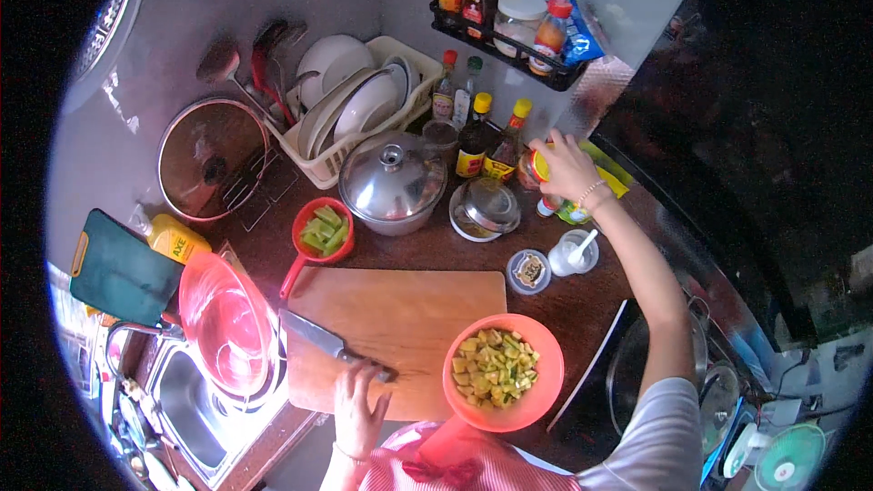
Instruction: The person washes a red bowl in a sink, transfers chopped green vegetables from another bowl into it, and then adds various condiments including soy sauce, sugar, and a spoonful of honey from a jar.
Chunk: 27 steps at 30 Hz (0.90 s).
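My right hand point(568, 167) reaches to the back right, its fingers curved around a jar with a yellow and red lid point(539, 166). Whether they grip it cannot be told. My left hand point(358, 399) lies at the board's front edge, fingers apart, with fingertips by the black handle of a kitchen knife point(319, 335). The knife rests flat on a wooden cutting board point(395, 314). Chopped green-yellow vegetable pieces point(496, 367) fill the bottom of a coral plastic bowl point(550, 382), which overlaps the board's right front corner.
Behind the board are a red handled bowl of green pieces point(326, 232), a lidded metal pot point(392, 181), sauce bottles point(472, 143) and a dish rack point(324, 167). A tub with a white spoon point(574, 252) sits right. The sink point(194, 412) and pink basin point(228, 327) stand left.
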Motion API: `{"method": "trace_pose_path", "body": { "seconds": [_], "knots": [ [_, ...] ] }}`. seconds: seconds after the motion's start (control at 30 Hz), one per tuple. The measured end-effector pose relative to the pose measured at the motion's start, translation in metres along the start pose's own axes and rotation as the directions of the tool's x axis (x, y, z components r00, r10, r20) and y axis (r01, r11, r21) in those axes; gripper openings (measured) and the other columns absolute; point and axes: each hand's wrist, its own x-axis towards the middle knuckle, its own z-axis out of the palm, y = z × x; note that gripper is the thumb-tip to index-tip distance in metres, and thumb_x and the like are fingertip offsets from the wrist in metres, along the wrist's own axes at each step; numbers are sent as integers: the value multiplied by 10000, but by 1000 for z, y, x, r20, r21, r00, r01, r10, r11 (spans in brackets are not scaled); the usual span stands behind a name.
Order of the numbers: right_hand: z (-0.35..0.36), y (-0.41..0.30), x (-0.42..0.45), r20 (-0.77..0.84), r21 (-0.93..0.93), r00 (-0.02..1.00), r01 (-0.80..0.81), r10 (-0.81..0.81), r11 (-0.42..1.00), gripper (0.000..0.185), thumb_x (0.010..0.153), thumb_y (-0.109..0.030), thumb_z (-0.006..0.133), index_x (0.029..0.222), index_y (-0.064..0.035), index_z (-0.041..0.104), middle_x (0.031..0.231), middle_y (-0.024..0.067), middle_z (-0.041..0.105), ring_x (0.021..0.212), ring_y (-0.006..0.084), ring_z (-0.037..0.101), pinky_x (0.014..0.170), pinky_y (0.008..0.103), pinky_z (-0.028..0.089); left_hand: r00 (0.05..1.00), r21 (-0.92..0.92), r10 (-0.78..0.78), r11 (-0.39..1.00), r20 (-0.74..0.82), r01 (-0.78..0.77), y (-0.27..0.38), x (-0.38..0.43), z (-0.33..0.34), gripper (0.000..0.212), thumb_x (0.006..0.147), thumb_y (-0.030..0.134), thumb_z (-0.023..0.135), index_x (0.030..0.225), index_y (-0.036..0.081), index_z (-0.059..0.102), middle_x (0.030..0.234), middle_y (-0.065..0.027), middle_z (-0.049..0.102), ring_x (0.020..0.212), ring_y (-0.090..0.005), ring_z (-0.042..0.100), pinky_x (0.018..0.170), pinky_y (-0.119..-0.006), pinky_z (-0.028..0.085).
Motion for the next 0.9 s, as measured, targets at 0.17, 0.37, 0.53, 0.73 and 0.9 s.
{"method": "trace_pose_path", "body": {
  "seconds": [0.17, 0.37, 0.53, 0.73, 0.9],
  "knots": [
    [-102, -73, -59, -95, 388, 977, 214, -192, 896, 584, 581, -263, 735, 1076, -83, 481, 977, 125, 464, 900, 289, 534, 785, 358, 460, 993, -658, 81, 753, 80, -8, 11, 58, 34, 683, 718, 215, 696, 1284, 93, 333, 1226, -137, 404, 1156, -295, 392, 900, -409, 390],
    [-122, -158, -112, -200, 771, 910, 376, -365, 515, 511, 612, -203, 721, 1033, -55, 473, 920, 120, 492, 880, 276, 530, 787, 353, 435, 974, -985, -171, 112, -150, -132, 85, 57, 39, 1058, 617, 620, 657, 1366, 110, 111, 1303, -96, 276, 1230, -239, 285, 962, -407, 332],
    [-116, -218, -131, -215, 746, 903, 398, -373, 534, 534, 682, -251, 671, 1093, -2, 438, 983, 160, 469, 900, 324, 522, 779, 376, 442, 888, -953, -347, 79, -302, -293, 55, 16, 41, 567, 861, 474, 419, 1275, 104, 304, 1268, -55, 352, 1195, -221, 352, 992, -377, 300],
    [-117, -263, -140, -466, 549, 772, 635, -432, 544, 436, 643, -251, 647, 970, 8, 520, 924, 171, 518, 792, 316, 538, 697, 372, 470, 935, -887, -355, -435, 8, -157, 45, -16, 25, 503, 858, 428, 442, 1243, 110, 381, 1204, -55, 476, 1128, -203, 443, 971, -359, 329],
    [-121, -282, -145, -496, 462, 707, 707, -504, 536, 425, 638, -265, 637, 972, -23, 534, 923, 143, 521, 716, 274, 528, 606, 346, 483, 947, -901, -322, -417, 20, -123, 33, -29, 1, 479, 858, 414, 433, 1226, 110, 398, 1178, -59, 494, 1087, -207, 478, 915, -355, 387]
  ]
}}
